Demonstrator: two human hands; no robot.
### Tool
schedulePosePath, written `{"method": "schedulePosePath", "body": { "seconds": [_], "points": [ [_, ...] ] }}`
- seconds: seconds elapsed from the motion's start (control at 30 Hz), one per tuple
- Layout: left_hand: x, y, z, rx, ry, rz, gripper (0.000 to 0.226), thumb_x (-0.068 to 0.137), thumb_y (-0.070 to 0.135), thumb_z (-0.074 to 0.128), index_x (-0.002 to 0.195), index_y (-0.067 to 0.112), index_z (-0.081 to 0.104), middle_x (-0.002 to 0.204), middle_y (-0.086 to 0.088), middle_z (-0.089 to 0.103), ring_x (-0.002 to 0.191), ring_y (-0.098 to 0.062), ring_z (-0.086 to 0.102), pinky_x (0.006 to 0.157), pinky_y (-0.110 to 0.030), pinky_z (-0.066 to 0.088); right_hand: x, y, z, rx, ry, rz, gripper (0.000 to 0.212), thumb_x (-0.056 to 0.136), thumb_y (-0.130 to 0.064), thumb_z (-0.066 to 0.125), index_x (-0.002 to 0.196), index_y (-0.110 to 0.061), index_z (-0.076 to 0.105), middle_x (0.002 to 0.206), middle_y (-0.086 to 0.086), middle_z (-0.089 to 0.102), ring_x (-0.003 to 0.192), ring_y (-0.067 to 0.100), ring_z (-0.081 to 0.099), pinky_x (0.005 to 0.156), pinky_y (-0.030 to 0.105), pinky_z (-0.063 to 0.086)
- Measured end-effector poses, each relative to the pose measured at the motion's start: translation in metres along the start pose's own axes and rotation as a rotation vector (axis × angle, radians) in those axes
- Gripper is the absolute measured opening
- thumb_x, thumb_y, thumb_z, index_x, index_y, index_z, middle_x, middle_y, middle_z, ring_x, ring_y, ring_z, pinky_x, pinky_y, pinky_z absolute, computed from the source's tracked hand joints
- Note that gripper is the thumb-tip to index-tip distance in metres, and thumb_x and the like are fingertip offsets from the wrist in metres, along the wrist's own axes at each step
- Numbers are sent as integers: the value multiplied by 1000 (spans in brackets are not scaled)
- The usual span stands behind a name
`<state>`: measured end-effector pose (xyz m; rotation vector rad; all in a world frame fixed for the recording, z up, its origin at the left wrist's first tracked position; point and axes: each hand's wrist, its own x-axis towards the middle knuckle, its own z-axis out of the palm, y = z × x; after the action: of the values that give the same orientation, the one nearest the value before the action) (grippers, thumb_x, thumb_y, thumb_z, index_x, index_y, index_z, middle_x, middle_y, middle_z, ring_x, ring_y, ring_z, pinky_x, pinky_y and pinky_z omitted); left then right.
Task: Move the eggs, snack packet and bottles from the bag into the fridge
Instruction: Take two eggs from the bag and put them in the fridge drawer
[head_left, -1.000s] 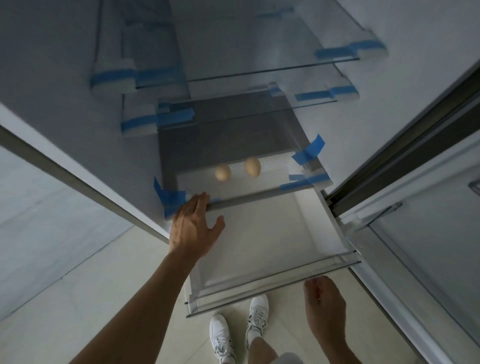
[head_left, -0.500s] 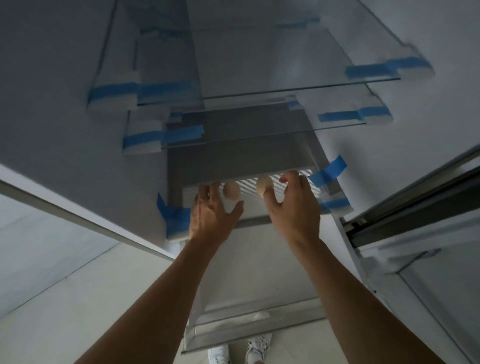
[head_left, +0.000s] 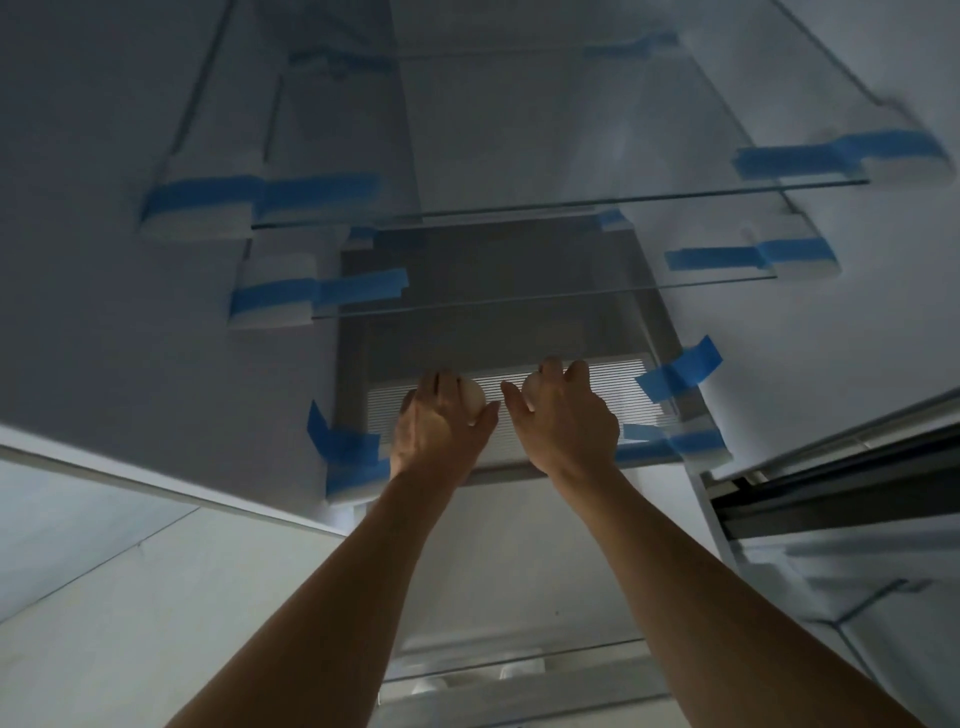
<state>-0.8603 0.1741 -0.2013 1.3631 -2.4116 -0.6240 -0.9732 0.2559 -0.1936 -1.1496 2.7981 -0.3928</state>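
Inside the open fridge, two pale eggs rest on the ribbed shelf (head_left: 587, 410) above the pulled-out drawer. My left hand (head_left: 441, 431) has its fingers curled around the left egg (head_left: 471, 406). My right hand (head_left: 563, 421) is wrapped around the right egg (head_left: 532, 397). Both eggs are mostly hidden by my fingers and still touch the shelf. The bag, snack packet and bottles are out of view.
Two glass shelves (head_left: 571, 205) (head_left: 545, 301) sit higher up, held with blue tape (head_left: 680, 369) and white foam blocks (head_left: 696, 441). The clear drawer (head_left: 519, 670) stands pulled out below my arms. The fridge door (head_left: 857, 571) is open at right, and tiled floor (head_left: 104, 597) lies at left.
Both hands reached up to the ribbed shelf and closed on the eggs; a second ago the right hand hung low by the drawer. The camera has tilted upward.
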Motion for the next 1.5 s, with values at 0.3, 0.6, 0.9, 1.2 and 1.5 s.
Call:
{"method": "schedulePosePath", "body": {
  "seconds": [0.3, 0.6, 0.9, 1.2, 1.5],
  "points": [
    [-1, -11, -11, -114, -51, 53, 40, 83, 37, 71, 104, 5, 61, 104, -13, 61, 86, -33, 63, 72, -38, 53, -11, 8, 2, 67, -19, -86, 55, 95, -56, 53, 129, -12, 52, 116, 12, 62, 94, 32, 68, 73, 38, 57],
    [-100, -10, -68, -372, -36, 344, 38, 79, 37, 69, 105, 10, 61, 96, 2, 58, 72, -12, 56, 56, -22, 49, -103, 36, -35, 492, -64, -193, 33, 92, -46, 62, 110, -19, 56, 101, -2, 60, 81, 8, 58, 70, 11, 48],
    [-164, -59, -11, -255, -400, 170, 41, 75, 36, 80, 109, 21, 60, 101, 7, 59, 77, -6, 59, 63, -15, 51, -147, 67, 19, 381, -500, -82, 32, 86, -44, 71, 106, -24, 56, 97, -5, 55, 84, 18, 58, 72, 30, 46],
    [-144, -67, 42, 25, -649, 65, 46, 85, 34, 73, 123, 17, 54, 119, 0, 56, 103, -19, 60, 91, -30, 52, -134, 64, 73, 143, -782, -77, 30, 84, -36, 67, 106, -21, 53, 103, 0, 67, 94, 23, 64, 77, 32, 49],
    [-145, -76, 66, 119, -764, 25, 53, 78, 32, 79, 123, 23, 54, 117, -1, 55, 104, -22, 61, 85, -28, 47, -131, 48, 103, 27, -842, -54, 35, 80, -31, 69, 111, -24, 55, 110, 2, 57, 102, 28, 64, 86, 34, 53]
  ]
}}
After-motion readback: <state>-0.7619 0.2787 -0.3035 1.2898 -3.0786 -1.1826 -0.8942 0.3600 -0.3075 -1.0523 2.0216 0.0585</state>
